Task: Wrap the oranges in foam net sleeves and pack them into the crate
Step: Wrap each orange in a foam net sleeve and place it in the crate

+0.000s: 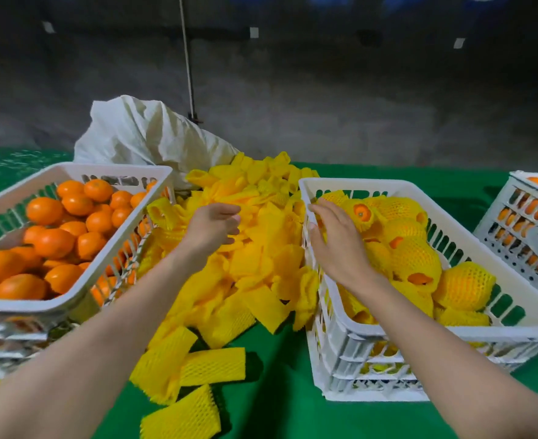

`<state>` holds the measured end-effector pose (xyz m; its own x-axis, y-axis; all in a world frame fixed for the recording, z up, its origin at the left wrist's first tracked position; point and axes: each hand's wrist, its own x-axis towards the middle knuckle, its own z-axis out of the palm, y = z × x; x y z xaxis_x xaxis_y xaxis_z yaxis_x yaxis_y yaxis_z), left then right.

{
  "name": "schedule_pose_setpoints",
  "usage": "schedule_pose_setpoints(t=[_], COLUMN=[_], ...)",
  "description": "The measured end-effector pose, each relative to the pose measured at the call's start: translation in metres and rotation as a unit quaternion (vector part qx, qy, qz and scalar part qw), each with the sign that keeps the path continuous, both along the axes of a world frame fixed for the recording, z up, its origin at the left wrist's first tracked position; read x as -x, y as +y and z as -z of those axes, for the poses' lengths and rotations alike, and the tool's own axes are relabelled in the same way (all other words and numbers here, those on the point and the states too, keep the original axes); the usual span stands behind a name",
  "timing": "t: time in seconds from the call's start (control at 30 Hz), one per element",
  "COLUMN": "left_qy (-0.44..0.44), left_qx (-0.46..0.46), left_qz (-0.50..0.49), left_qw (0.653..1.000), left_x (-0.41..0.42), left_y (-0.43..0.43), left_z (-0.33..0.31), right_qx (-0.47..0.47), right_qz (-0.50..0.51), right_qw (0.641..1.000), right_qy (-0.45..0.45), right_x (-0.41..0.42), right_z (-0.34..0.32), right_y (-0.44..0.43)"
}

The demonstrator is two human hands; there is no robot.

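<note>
Green table (277,407): it fills the lower half of the frame and carries everything we work with.
Packing crate (334,312): white, at centre right; we see it partly filled with sleeved oranges (416,258), with free room along its near end.
Supply crate (14,307): white, at centre left, heaped with bare oranges (54,242), none of them in our hands.
Sleeve pile (255,248): a mound of yellow foam net sleeves at centre frame, between the two crates, with a few strays toward the bottom centre.
White sack (147,134): slumped behind the pile, upper centre left.
Third crate (521,236): at the right edge, holding more oranges; we leave it alone.
Right hand (337,242): fingers loosely spread, palm down over the far left corner of the packing crate, gripping nothing we can see.
Left hand (212,228): over the top of the sleeve pile, fingers curled and half closed; whether they already pinch a sleeve we cannot tell.
Step in hand: we judge that one wrapped fruit is set down and a fresh sleeve is being picked.
Next move: we need one single sleeve separated from the pile, then a bare orange from the left crate to push into it.
</note>
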<state>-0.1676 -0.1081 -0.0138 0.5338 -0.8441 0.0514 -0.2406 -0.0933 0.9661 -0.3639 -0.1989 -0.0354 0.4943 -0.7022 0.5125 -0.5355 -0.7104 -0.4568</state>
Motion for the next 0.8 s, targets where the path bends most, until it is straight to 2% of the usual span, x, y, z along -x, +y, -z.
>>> schedule_pose_setpoints(t=[0.07,0.13,0.23,0.33,0.47,0.53,0.63,0.7,0.8], left_qy=[0.0,0.01,0.031,0.026,0.025,0.012,-0.026,-0.079,-0.136], left_qx=[0.0,0.008,0.017,0.015,0.012,0.005,-0.013,-0.04,-0.048], left_qz=[-0.019,-0.038,-0.066,-0.075,-0.079,-0.081,-0.058,-0.002,0.134], left_qw=[1.0,0.999,0.997,0.997,0.997,0.997,0.998,0.996,0.98], left_x=[-0.027,-0.048,-0.071,-0.09,-0.114,-0.126,-0.141,-0.148,-0.151], left_y=[0.014,0.028,0.052,0.075,0.101,0.11,0.118,0.12,0.117], left_z=[-0.007,-0.008,-0.006,-0.003,0.0,0.004,0.01,0.012,0.011], right_qx=[0.007,-0.014,-0.045,-0.046,-0.022,-0.014,-0.025,-0.023,-0.046], right_qz=[-0.076,-0.142,-0.181,-0.2,-0.237,-0.223,-0.205,-0.221,-0.247], right_qw=[0.997,0.989,0.965,0.92,0.869,0.878,0.922,0.942,0.957], right_qy=[-0.008,0.036,0.184,0.332,0.433,0.424,0.326,0.254,0.144], right_x=[-0.033,-0.068,-0.119,-0.158,-0.188,-0.198,-0.21,-0.213,-0.21], right_z=[0.0,0.014,0.047,0.071,0.087,0.087,0.067,0.042,0.001], right_y=[0.025,0.046,0.066,0.076,0.083,0.086,0.079,0.072,0.067])
